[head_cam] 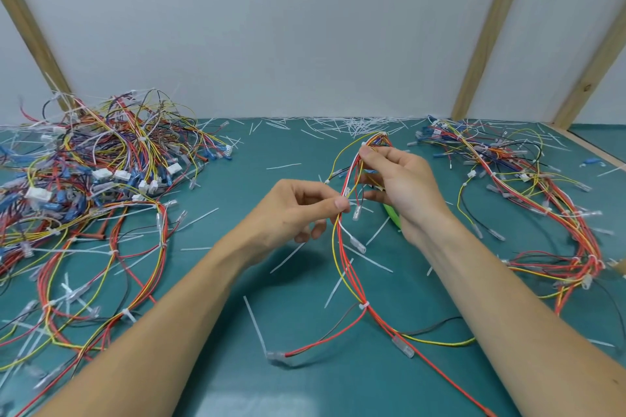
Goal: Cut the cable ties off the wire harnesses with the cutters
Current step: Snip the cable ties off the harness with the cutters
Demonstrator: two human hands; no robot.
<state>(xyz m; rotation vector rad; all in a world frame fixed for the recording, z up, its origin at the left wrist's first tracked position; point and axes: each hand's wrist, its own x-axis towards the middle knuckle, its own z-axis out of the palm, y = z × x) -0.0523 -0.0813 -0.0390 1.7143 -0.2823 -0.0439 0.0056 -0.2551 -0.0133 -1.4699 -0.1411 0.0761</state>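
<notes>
Two bare hands above the matte teal mat (298,152): left hand (291,213) and right hand (403,186) both pinching one thin red-yellow-white wire harness (345,267), with a ribbed white plastic cable tie (363,306) on it. Green-handled cutters (393,215) under right palm.

My right hand (403,189) covers nearly all of the green-handled cutters (393,215); I can't see their blades. The harness pile (88,173) at left frame runs off the edge. The red wire (450,382) leaves at the bottom edge
</notes>
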